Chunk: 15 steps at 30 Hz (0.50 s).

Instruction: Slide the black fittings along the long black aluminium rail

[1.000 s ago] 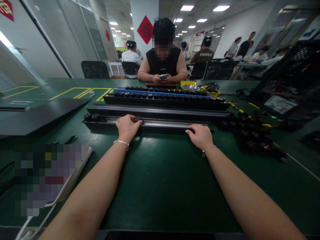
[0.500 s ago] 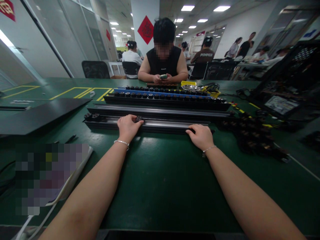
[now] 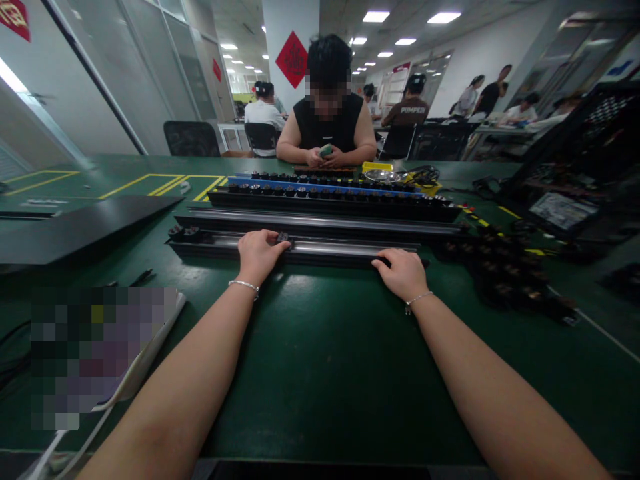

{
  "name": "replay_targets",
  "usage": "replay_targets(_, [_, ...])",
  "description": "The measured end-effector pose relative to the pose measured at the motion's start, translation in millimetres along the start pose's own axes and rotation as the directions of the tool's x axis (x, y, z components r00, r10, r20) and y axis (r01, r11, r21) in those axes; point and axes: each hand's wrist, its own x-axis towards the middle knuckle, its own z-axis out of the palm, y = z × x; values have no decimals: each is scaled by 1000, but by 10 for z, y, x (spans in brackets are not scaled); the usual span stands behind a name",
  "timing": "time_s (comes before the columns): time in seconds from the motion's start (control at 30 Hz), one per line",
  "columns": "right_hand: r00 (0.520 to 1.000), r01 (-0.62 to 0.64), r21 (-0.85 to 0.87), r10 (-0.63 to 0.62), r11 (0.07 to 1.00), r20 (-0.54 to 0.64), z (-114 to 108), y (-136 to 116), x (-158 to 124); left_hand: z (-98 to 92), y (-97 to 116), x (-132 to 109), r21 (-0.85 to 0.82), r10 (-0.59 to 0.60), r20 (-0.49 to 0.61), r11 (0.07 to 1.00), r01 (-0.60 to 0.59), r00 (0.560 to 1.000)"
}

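A long black metal rail (image 3: 330, 248) lies crosswise on the green table before me, its channel facing up. My left hand (image 3: 260, 252) is closed on a small black round part (image 3: 283, 238) that sits in the channel, left of the middle. Near the rail's right end, my right hand (image 3: 403, 270) grips the rail, thumb on the front side and fingers over the top. Two similar black parts (image 3: 184, 232) sit at the rail's left end. Just behind lies a second black rail (image 3: 320, 219), parallel to the first.
Farther back stand rails with rows of black parts (image 3: 313, 193), one with a blue strip (image 3: 240, 181). A heap of black parts (image 3: 505, 263) lies at right, a dark panel (image 3: 100, 223) at left. Across the table, a person (image 3: 327, 123) holds a phone (image 3: 326, 151).
My left hand has slid slightly to the right along the rail with the small black part. My right hand has stayed in place. The person opposite has tilted the phone.
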Motion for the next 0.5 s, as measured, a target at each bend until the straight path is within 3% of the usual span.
replay_targets(0.5, [999,-1,-13,2,1000,34,-50,-25,-2,-50,28,-41,-56,122,-34,991,-123,992])
